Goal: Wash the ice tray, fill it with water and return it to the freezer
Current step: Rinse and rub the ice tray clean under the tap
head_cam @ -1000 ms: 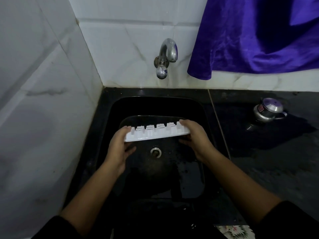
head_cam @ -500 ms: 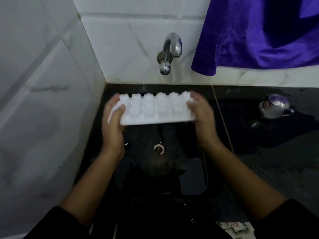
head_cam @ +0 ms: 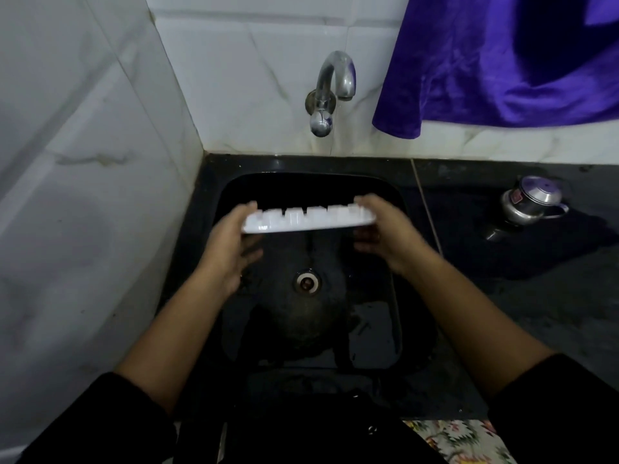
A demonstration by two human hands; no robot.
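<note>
Head: ice tray (head_cam: 308,221) over black sink (head_cam: 311,187), tiled walls (head_cam: 251,78).

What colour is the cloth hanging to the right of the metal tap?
The hanging velvety cloth is plain violet-purple; head view shows it best.

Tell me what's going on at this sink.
A person is holding a white ice tray level above the black sink. The left hand grips its left end and the right hand its right end. The tray looks upside down, cup bottoms facing up. No water visibly runs from the tap.
</note>
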